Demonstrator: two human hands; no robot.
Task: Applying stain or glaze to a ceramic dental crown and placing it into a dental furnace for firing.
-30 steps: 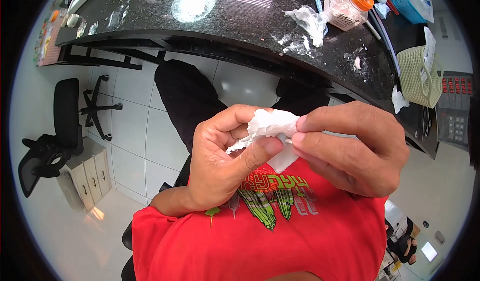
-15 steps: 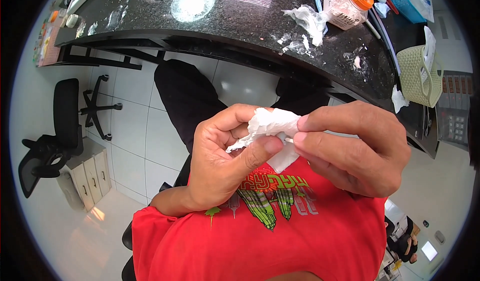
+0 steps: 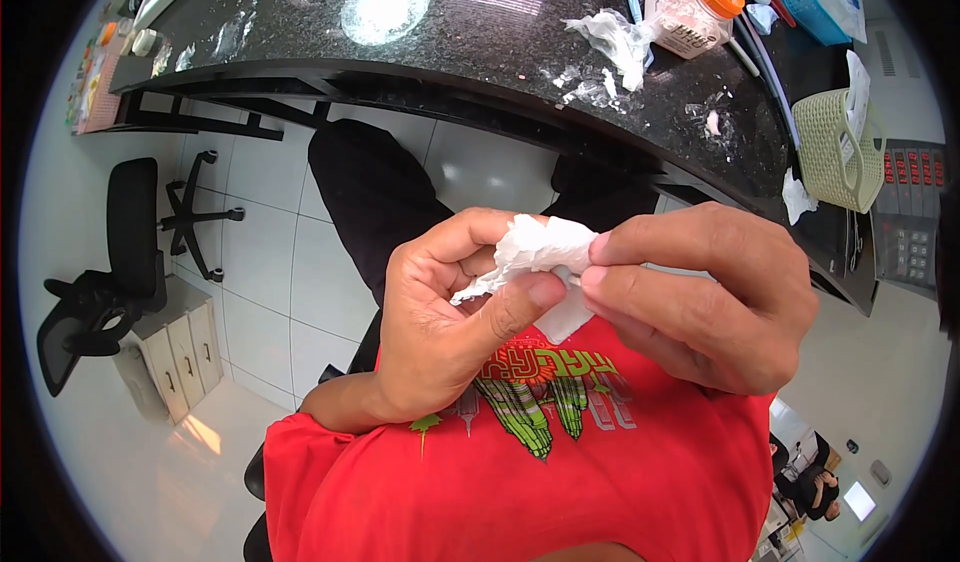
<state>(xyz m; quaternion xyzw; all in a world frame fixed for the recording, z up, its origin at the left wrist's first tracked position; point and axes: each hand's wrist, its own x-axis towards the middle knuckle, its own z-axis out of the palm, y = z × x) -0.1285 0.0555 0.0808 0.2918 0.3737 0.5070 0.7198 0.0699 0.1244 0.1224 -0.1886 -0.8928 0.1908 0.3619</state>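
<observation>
I can make out lettering in several places. The red cloth T-shirt (image 3: 480,472) has a block-letter print in orange and green above striped green tower shapes, partly hidden by the hands. Dark writing runs across the clear, squarish plastic jar with an orange screw lid (image 3: 685,17), and rows of red digits glow on the dark grey keypad panel (image 3: 905,212) at my far right.

The black speckled, glossy stone-like tabletop (image 3: 480,52) is streaked with white residue; beside the jar lies a limp, crumpled white sheet (image 3: 618,44). A pale green woven-pattern plastic basket (image 3: 825,157) stands at the right end.

What I have in hand is a thin white paper tissue (image 3: 545,245), raised before the chest, just short of the table edge. It is loosely rolled, wrinkled and ragged at its left end, with a smoother flap hanging below. My left hand (image 3: 440,322) pinches it between curled fingers and thumb; my right hand (image 3: 720,297) grips its right end with the fingertips nearly together. I cannot tell whether anything is wrapped inside.
</observation>
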